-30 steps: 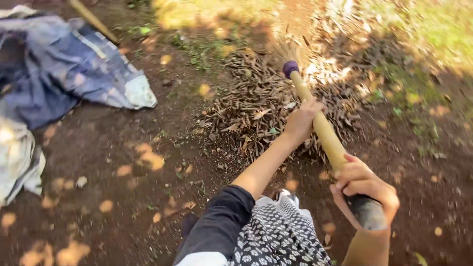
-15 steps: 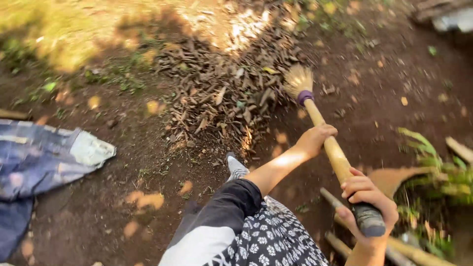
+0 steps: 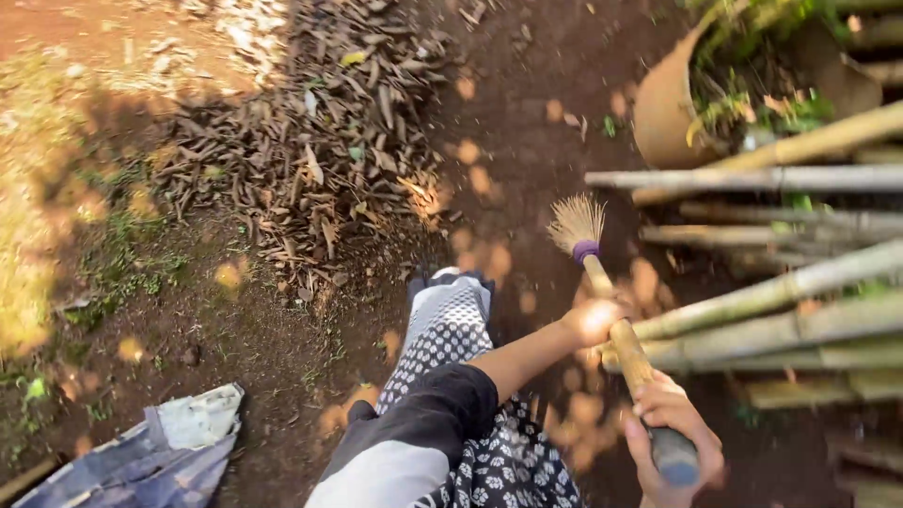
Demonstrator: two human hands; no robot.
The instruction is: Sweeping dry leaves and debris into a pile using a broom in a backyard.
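I hold a broom (image 3: 616, 320) with a yellow wooden handle, a purple band and a short straw head (image 3: 576, 222) that points at the dark soil. My left hand (image 3: 594, 320) grips the middle of the handle. My right hand (image 3: 670, 437) is wrapped around the dark upper end of the handle. The straw head hangs over bare earth, to the right of a heap of dry brown leaves (image 3: 320, 150). My patterned skirt (image 3: 442, 325) and foot show below the arms.
Several bamboo poles (image 3: 771, 292) lie stacked on the right, close to the broom. A clay-coloured pot (image 3: 668, 108) with weeds stands at the top right. A blue and grey cloth (image 3: 150, 456) lies at the bottom left. Sunlit grass runs along the left edge.
The view and the broom have swung to the right, away from the leaf heap toward the bamboo poles. The straw head left the pile and is now over bare soil. Both hands kept their grip.
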